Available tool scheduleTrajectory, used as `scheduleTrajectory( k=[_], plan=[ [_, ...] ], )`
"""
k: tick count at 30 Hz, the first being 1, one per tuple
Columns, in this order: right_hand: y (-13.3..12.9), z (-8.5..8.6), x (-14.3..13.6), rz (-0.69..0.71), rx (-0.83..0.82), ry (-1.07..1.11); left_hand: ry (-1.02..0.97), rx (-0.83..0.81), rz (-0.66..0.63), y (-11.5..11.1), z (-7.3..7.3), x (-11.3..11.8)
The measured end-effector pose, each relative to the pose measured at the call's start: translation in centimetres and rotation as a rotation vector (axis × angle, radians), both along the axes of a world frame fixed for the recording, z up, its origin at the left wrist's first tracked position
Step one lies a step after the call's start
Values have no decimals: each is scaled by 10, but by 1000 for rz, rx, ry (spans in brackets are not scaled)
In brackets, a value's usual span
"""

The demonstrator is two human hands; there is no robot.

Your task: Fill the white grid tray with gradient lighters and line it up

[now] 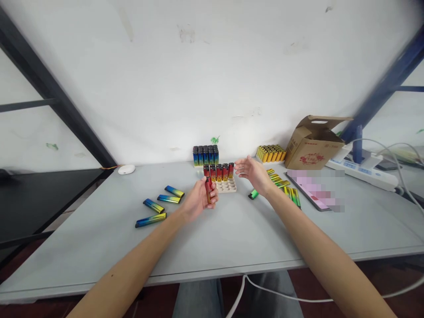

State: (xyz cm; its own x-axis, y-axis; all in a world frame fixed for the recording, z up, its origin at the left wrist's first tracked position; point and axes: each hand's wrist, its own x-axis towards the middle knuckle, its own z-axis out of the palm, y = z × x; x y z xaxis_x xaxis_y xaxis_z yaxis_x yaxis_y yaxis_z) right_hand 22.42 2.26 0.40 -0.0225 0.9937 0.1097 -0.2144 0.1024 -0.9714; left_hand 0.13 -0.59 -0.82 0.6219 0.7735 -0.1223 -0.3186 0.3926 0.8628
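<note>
My left hand [198, 201] is closed around a red lighter [208, 191], held upright just in front of a pale tray [228, 189] with round holes. Red-and-gold lighters [219, 172] stand in the tray's back part, while holes at its front show unfilled. To the right of the tray, my right hand [253, 173] is raised with fingers apart and nothing in it. Green-and-yellow lighters [291, 195] lie beyond and beside that hand, partly covered by it. Several blue-and-yellow lighters [169, 198] lie loose on the table left of my left hand.
By the wall stand a tray of blue lighters [206, 156] and a tray of upright yellow pieces [271, 153]. An opened cardboard box [313, 143], a pink flat item [309, 187] and a white power strip [367, 173] occupy the right. A white case [126, 169] sits back left.
</note>
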Motion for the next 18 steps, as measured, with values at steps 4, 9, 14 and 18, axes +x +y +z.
scheduleTrajectory(
  k=[4, 9, 14, 18],
  plan=[
    [0, -1, 0, -3, 0, 22, -79, 59, -18, 1, -6, 0],
    [-2, -2, -1, -20, 58, -44, -43, 67, 55, -2, -7, 4],
    [-10, -2, -10, 9, 214, -240, 76, 170, 89, -4, -6, 6],
    [-21, 0, -23, 39, 314, -418, 169, 234, 109, -1, -7, 5]
  ],
)
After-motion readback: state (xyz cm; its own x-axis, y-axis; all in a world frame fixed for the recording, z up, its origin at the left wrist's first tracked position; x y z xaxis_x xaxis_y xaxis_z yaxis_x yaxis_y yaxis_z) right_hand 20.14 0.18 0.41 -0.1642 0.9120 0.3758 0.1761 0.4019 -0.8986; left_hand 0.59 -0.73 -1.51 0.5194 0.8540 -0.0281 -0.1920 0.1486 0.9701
